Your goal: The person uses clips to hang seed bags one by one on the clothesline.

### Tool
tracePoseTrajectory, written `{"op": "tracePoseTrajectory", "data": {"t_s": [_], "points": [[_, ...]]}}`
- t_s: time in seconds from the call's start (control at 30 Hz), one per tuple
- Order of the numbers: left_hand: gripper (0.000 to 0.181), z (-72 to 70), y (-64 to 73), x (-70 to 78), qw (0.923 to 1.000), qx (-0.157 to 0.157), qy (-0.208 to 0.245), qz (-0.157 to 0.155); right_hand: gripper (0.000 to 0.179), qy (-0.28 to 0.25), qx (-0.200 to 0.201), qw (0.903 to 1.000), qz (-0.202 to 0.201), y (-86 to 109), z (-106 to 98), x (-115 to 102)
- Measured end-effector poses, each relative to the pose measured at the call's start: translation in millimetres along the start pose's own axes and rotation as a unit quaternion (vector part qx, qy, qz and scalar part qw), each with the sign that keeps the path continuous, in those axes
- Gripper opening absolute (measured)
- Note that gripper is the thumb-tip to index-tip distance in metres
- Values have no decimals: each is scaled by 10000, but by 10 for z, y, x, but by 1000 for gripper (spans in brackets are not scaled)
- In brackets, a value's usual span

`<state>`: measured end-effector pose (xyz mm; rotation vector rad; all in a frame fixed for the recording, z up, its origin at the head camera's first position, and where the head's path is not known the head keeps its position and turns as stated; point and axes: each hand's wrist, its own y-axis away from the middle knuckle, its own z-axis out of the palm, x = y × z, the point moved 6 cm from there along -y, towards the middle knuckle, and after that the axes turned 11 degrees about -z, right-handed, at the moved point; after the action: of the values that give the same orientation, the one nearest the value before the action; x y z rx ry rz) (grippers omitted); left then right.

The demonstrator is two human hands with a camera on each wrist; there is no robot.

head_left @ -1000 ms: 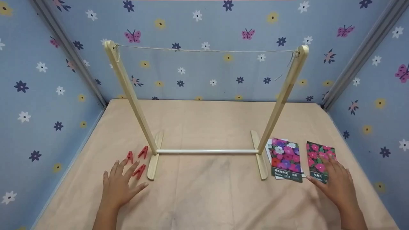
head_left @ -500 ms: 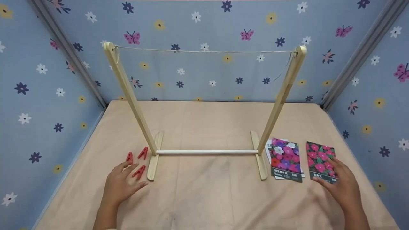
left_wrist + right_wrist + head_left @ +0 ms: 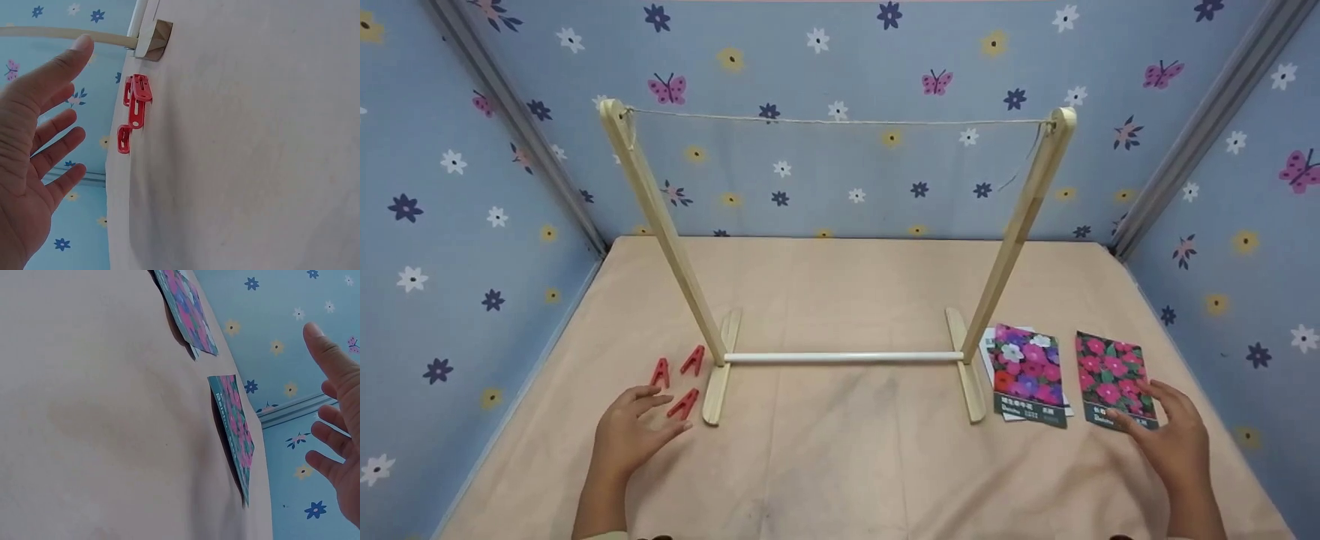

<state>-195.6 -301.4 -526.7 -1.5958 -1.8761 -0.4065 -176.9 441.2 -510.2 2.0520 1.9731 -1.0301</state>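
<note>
My left hand (image 3: 628, 431) hovers beside several red clothespins, fingers loosely bent and holding nothing. One clothespin (image 3: 682, 403) lies nearest the thumb; another clothespin (image 3: 660, 373) is by the fingertips, and a third clothespin (image 3: 692, 360) lies close to the stand. In the left wrist view the hand is apart from the clothespins. At the right, my right hand (image 3: 1174, 431) is over the lower edge of a pink-flower seed packet (image 3: 1112, 375), thumb and fingers spread. The right wrist view shows that hand empty, apart from the packet (image 3: 233, 422).
A wooden stand with two posts (image 3: 664, 232), a white crossbar (image 3: 844, 357) and a string (image 3: 840, 121) tied between the tops stands mid-table. Purple-flower seed packets (image 3: 1027, 371) overlap by its right foot (image 3: 973, 394). Flowered blue panels (image 3: 840, 187) enclose the table (image 3: 840, 465).
My left fingers have drawn back and bent, uncovering more of the clothespins. The right hand has pulled back toward the packet's lower right edge, with more of its picture showing.
</note>
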Motion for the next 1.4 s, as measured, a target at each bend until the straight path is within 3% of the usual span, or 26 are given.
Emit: {"op": "tracePoseTrajectory", "data": {"t_s": [0.27,0.37,0.5,0.77,1.07,1.27,1.4], "points": [[48,71,-41,-179,9933,-479,565,-882,69,-283,-126,9971,694,68,103,241],[52,103,-46,-232,9900,-596,687,-1078,71,-473,-109,9938,1003,93,133,326],[57,133,-57,-288,9865,-693,798,-1248,75,-548,-148,9923,1104,100,153,391],[65,182,-118,-388,9841,-877,588,-1431,80,-539,-235,9912,1189,97,175,507],[75,278,-182,-463,9773,-1117,462,-1740,86,-546,-377,9833,1693,77,225,612],[77,319,-194,-490,9821,-1081,451,-1475,97,-709,-342,9688,2349,122,319,731],[80,360,-202,-497,9828,-1027,407,-1478,102,-749,-203,9597,2700,164,382,812]]}}
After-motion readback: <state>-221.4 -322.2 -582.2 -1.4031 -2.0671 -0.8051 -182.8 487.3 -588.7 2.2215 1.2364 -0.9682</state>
